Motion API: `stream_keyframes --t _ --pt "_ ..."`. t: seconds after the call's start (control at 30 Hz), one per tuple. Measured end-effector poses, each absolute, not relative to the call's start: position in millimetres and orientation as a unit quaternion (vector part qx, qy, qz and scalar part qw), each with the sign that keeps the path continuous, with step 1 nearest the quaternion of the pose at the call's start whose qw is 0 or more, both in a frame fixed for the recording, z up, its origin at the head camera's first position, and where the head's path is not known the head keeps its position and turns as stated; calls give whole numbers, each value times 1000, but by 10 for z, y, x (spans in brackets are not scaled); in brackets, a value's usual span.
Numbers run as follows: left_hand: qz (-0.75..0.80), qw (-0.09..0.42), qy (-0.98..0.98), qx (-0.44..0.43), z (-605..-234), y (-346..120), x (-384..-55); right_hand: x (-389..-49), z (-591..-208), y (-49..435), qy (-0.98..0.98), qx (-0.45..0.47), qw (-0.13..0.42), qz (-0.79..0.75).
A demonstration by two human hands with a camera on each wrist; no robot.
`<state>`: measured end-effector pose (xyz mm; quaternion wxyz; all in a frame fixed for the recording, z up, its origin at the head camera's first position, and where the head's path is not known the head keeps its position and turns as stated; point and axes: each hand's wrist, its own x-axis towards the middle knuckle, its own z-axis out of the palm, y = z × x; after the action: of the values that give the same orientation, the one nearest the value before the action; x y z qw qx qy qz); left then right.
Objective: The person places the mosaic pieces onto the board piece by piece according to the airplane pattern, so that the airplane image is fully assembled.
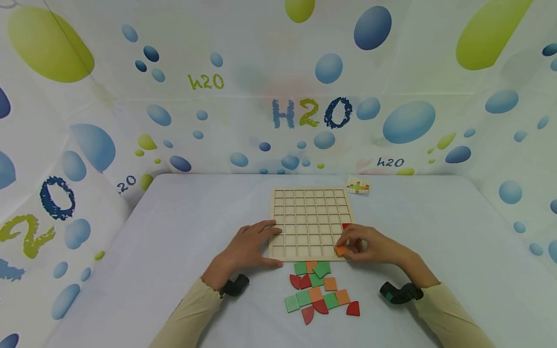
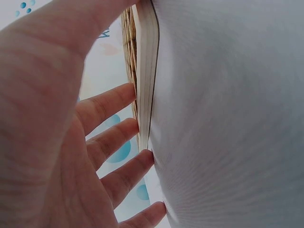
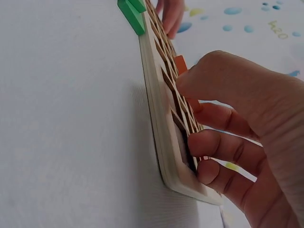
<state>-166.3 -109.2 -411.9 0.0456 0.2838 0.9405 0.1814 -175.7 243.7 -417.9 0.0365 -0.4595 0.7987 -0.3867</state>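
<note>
A wooden grid board [image 1: 309, 224] lies flat on the table. My left hand [image 1: 248, 245] is spread along its left edge, fingers extended; in the left wrist view the fingertips [image 2: 128, 126] meet the board's side. My right hand [image 1: 370, 244] pinches an orange square tile [image 1: 341, 250] between thumb and fingers, over the board's near right corner. The right wrist view shows this tile [image 3: 180, 65] tilted above the grid, its lower part hidden by the thumb. A red piece [image 1: 346, 226] sits in a cell at the right edge, partly covered by the right hand.
Loose green squares [image 1: 292, 303], orange squares [image 1: 330, 283] and red quarter-circles [image 1: 353, 308] lie scattered in front of the board. One green piece [image 1: 322, 269] overlaps its neighbours. A small pattern card [image 1: 358, 185] lies past the board's far right corner. Printed cloth [image 1: 243, 135] hangs behind the table.
</note>
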Motion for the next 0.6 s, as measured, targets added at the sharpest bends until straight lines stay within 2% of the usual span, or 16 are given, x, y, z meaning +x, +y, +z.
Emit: stream_keyframes --t 0.6 --pt "182 53 941 279 -4104 -1097 -1652 -1812 -4232 2499 839 -395 -53 -371"
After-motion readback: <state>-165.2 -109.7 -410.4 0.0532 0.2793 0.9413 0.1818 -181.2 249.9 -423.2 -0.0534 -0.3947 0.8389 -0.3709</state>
